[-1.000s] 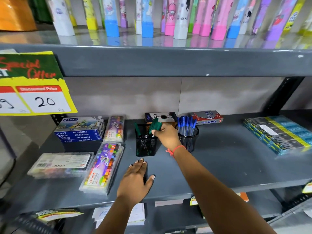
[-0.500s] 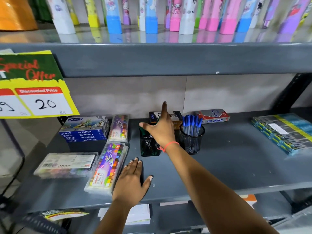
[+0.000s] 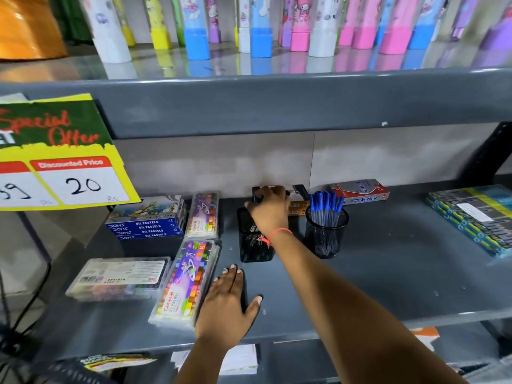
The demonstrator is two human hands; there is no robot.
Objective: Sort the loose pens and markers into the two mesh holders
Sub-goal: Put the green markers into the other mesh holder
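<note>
Grey shelf (image 3: pixel 401 273) carries everything: round mesh holder (image 3: pixel 326 236) at ~1 o'clock from the square mesh holder (image 3: pixel 256 245), already packed w/ blue pens (image 3: pixel 322 205), so blues look done. Right hand (image 3: pixel 267 210) reaches over the square holder toward 12 o'clock, fingers curled round a dark item (image 3: pixel 257 197) by the boxes at the back wall, prob a marker, can't tell for sure; square holder's contents hidden by the wrist. Left hand (image 3: pixel 225 306) lies flat at 6 o'clock, fingers spread, empty, looks like bracing for the long reach.
</note>
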